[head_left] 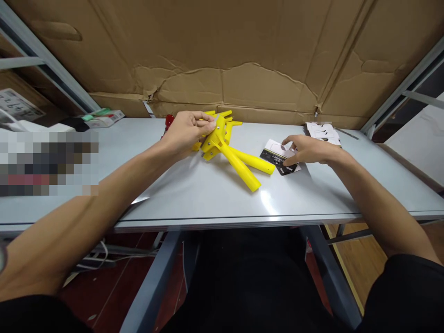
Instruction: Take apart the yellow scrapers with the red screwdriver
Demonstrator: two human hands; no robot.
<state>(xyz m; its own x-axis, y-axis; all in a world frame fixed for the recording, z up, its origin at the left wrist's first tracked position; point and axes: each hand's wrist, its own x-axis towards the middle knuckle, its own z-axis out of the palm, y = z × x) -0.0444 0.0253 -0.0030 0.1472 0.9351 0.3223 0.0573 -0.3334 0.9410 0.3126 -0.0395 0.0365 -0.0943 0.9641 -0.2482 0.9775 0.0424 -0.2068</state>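
Note:
My left hand (194, 132) pinches the head of a yellow long-handled scraper (239, 166) between thumb and fingers. Small screws show on that head, and the handle points to the front right. A second yellow handle (256, 163) lies beside it, and further yellow pieces (234, 123) show behind, partly covered. Over to the right, my right hand (305, 150) is above a black-and-white printed card (274, 156), thumb and fingers apart. Its fingertips are close to the card; whether they touch it I cannot tell.
Behind the card lies a stack of white printed cards (322, 132). A red object (169, 121) sits partly hidden behind my left hand. Small boxes (104, 118) stand at the back left. Cardboard (222, 55) walls off the back of the white table (194, 199).

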